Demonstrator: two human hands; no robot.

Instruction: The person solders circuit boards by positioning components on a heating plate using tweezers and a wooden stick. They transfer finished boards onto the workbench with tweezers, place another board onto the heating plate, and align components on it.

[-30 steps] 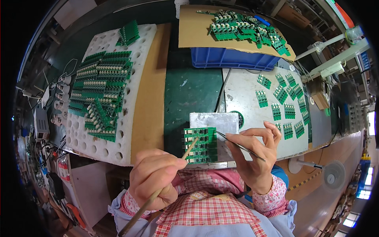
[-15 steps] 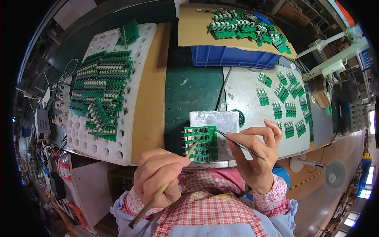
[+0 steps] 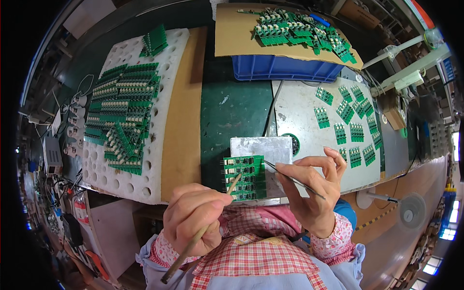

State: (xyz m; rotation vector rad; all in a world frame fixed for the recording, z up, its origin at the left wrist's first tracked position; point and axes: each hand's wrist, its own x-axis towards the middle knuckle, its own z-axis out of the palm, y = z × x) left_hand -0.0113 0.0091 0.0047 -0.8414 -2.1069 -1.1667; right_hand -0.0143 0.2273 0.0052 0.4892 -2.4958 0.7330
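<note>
A green circuit board (image 3: 258, 181) with rows of white and black components lies on a grey metal block (image 3: 270, 146) in front of me. My left hand (image 3: 193, 220) is closed round a thin wooden stick (image 3: 182, 261), whose tapered tip reaches the middle of the board. Between the thumb and fingers of my right hand (image 3: 316, 188) is a pair of dark tweezers (image 3: 300, 182). Their points are at the board's upper right edge; whether they touch it I cannot tell. A small green round dish (image 3: 296, 140) of dark bits stands beside the block, partly hidden.
At left, a white foam sheet (image 3: 96, 166) bears many stacked boards, beside a cardboard strip (image 3: 181, 111). Smaller boards lie on a pale metal sheet (image 3: 309, 140) at right. Behind, a blue crate (image 3: 285, 70) supports cardboard (image 3: 234, 34) heaped with boards.
The whole view has shifted very slightly. Both hands, the stick and the tweezers keep nearly the same places at the board.
</note>
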